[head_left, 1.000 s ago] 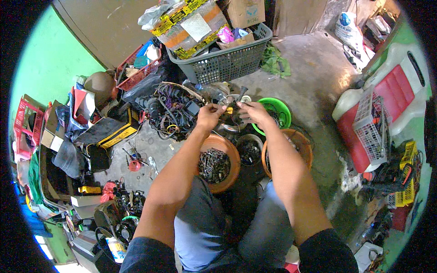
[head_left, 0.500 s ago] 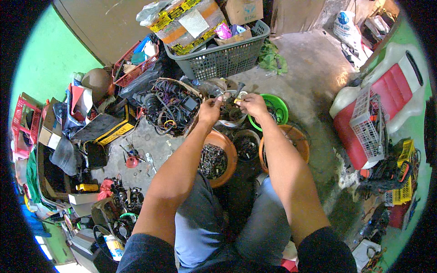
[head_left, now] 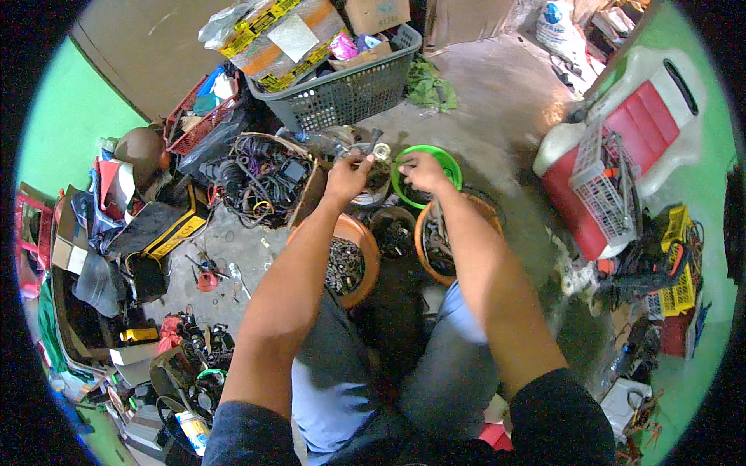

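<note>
Parts (head_left: 344, 266) already in pot (head_left: 371, 265), eight o'clock
Left hand (head_left: 347, 180), eleven; right hand (head_left: 424, 174), one; apart. I can't tell grips or what's left.

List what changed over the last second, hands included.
The right hand moved right, away from the left hand, to over the green bowl. The small yellow piece at its fingertips half a second ago is out of sight; whether it was let go is unclear. The view swung right. The bowl, orange tub and gray basket stayed put.
</note>
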Tool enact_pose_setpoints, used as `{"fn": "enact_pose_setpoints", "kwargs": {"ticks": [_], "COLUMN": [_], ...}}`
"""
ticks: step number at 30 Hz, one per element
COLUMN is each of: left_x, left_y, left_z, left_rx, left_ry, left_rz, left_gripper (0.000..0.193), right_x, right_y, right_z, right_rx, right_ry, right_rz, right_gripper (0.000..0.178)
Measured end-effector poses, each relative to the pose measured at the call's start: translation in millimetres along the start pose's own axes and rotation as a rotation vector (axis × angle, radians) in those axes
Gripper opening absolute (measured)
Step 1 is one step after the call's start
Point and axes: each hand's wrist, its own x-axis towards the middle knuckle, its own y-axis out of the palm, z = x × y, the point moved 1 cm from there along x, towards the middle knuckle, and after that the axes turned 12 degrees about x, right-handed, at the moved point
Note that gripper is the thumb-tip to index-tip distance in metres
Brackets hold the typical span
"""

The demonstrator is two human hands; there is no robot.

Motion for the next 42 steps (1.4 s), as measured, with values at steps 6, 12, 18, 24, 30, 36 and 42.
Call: {"fn": "enact_pose_setpoints", "kwargs": {"ticks": [6, 12, 18, 24, 30, 36, 42], "left_x": [-12, -106, -148, -152, -161, -156, -136], "left_y": [50, 105, 209, 222, 230, 270, 230], "left_z": [-30, -83, -36, -61, -78, -51, -101], "left_rx": [0.439, 0.523, 0.177, 0.317, 0.371, 0.198, 0.086], "left_ry": [0.257, -0.027, -0.285, -0.451, -0.496, -0.256, -0.131], "left_rz": [0.244, 0.469, 0.259, 0.123, 0.038, 0.073, 0.452], "left_gripper": [0.065, 0.083, 0.109, 0.104, 0.103, 0.113, 0.093], "right_x": [-75, -184, -233, -234, -230, -219, -224], "right_y": [-108, -138, -127, -112, -109, -130, -194], "right_z": [-26, -39, -153, -180, -197, -186, -232], "right_rx": [-0.528, -0.652, -0.626, -0.437, -0.429, -0.357, -0.389], "right_ry": [-0.151, 0.218, -0.015, 0.265, 0.075, 0.346, 0.244], "right_rz": [-0.111, -0.186, -0.007, -0.238, -0.457, -0.591, -0.890], "right_gripper": [0.040, 0.065, 0.085, 0.041, 0.035, 0.032, 0.031]}}
